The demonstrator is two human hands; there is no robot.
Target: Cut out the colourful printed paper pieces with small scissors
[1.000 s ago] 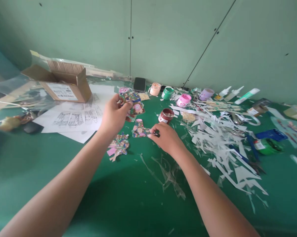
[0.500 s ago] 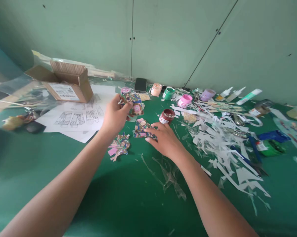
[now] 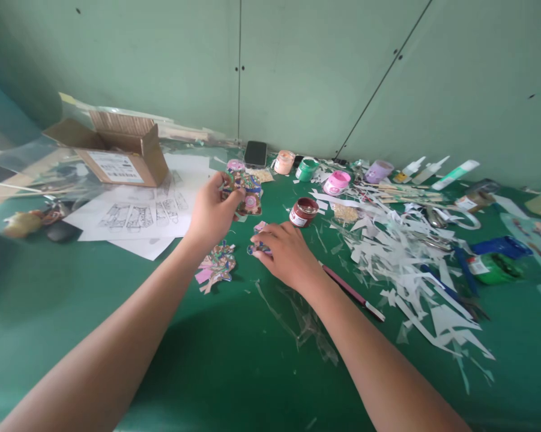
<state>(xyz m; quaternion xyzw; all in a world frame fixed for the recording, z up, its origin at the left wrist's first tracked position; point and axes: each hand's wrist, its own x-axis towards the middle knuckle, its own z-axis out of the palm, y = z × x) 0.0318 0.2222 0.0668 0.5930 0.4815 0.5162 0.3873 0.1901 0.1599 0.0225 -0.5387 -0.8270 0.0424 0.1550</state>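
Observation:
My left hand (image 3: 215,211) pinches a multicoloured patterned cutout (image 3: 251,203) with a pink round motif. My right hand (image 3: 284,251) curls over a smaller patterned cutout (image 3: 260,247) on the green table, its fingers closed around the edges and hiding most of it. Below my left wrist lies a third patterned cutout (image 3: 218,267) with pink strips along its edge. An open jar of dark red-brown paint (image 3: 303,213) stands just beyond my right hand. A thin maroon stick with a pale end (image 3: 351,291), perhaps a brush, lies beside my right forearm.
On the left, an open cardboard box (image 3: 121,153) stands on printed drawing sheets (image 3: 130,219). Paint jars, among them a pink one (image 3: 337,183), line the back near a phone (image 3: 255,153). White paper scraps (image 3: 396,258) and a tipped green jar (image 3: 495,267) cover the right.
My right hand has shifted left and closed further over its cutout, which shows less. The maroon stick shows more beside my right arm. My left hand has barely moved, still holding its cutout.

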